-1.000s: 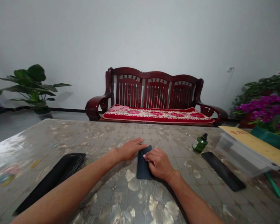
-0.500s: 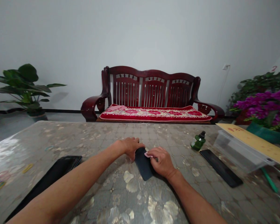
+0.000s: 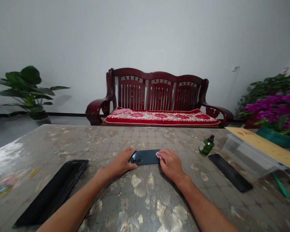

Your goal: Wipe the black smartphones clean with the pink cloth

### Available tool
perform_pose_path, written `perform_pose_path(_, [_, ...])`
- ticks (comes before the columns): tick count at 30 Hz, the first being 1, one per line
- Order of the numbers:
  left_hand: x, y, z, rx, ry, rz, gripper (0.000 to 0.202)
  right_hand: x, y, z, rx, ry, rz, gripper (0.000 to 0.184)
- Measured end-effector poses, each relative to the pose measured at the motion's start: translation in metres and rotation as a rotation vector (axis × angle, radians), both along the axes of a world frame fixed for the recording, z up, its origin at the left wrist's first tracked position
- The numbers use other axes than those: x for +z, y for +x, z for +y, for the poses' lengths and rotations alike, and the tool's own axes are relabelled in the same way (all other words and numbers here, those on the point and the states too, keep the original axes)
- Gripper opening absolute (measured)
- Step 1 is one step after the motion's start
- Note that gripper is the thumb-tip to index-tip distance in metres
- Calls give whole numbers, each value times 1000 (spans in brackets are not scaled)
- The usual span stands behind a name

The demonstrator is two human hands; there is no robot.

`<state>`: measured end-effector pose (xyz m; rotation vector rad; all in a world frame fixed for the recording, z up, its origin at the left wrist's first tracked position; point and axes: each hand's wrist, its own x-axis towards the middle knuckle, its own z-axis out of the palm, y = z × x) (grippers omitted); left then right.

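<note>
A dark blue smartphone (image 3: 146, 157) lies crosswise between my hands, its back with the camera lenses facing up. My left hand (image 3: 126, 158) is closed on the phone's left end, thumb at the near edge and fingers at the far edge. At the right end, my right hand (image 3: 170, 163) pinches a small pale pink cloth (image 3: 158, 155) and touches the phone's edge. Whether the phone rests on the table or hangs just above it, I cannot tell.
On the patterned tabletop (image 3: 125, 199), a black case-like item (image 3: 54, 190) lies left. To the right are a green spray bottle (image 3: 207, 145), another black phone-shaped item (image 3: 229, 172), a clear plastic box (image 3: 248, 158) and a green-handled tool (image 3: 280, 185). Rubber bands (image 3: 4, 190) lie far left.
The phone has turned from pointing toward me to lying crosswise. My left hand has moved down and left to its left end; my right hand stays near the right end with the cloth.
</note>
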<state>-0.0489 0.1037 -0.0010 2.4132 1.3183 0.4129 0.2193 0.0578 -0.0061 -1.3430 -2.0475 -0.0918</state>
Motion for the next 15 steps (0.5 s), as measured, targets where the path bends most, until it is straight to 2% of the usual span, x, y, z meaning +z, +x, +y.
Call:
perform_pose_path(3, [-6,-8,-2,-17,-8,-72,56,2,-1,-2,-68,-36,-90,23])
perform_pose_path(8, [-5,-2,-5,25,6,-70,48,4,-11,-8,-128,-81,-201,18])
perform_pose_path(11, [-6,1,-6,25,17,-63,47,6,-22,-13,-83,-86,-215,19])
perform_pose_path(15, [-8,1,-5,21,25,-73,44,7,-35,-20,51,-85,-195,21])
